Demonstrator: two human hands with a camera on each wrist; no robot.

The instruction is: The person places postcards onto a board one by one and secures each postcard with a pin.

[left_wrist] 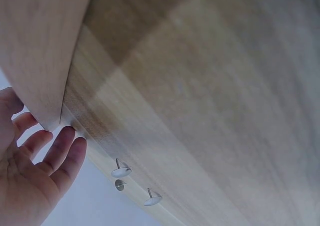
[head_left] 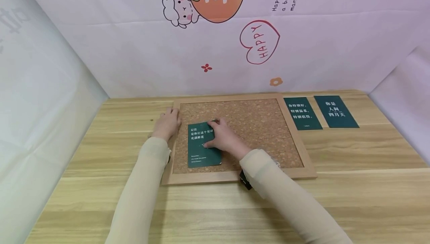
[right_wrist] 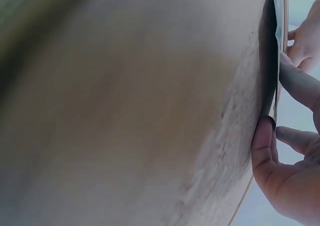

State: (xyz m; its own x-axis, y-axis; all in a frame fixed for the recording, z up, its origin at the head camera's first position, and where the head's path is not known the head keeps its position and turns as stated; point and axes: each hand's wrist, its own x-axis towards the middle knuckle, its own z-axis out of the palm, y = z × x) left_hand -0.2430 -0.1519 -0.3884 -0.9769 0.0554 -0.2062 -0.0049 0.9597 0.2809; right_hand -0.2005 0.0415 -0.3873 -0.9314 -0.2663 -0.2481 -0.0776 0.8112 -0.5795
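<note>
Left hand point(head_left: 169, 122): fingers extended at wood-framed cork board point(head_left: 255, 132)'s left edge.
Right hand point(head_left: 226, 137): pinches white-lettered dark-green card point(head_left: 199, 152) over board.
Matching cards point(head_left: 304, 121): two, right of board.

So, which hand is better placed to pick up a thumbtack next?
Probably the left hand: thumbtacks lie near it, while the right hand holds the green card over the corkboard.

Reads "记住 是你让这个星球 充满鲜花" on the card point(head_left: 201, 154) at the right grip point(head_left: 226, 137), "你特别好" and "你是人间四月天" on farther-right cards point(head_left: 303, 113) point(head_left: 336, 111), "HAPPY" on the heart point(head_left: 260, 42) beyond.
</note>
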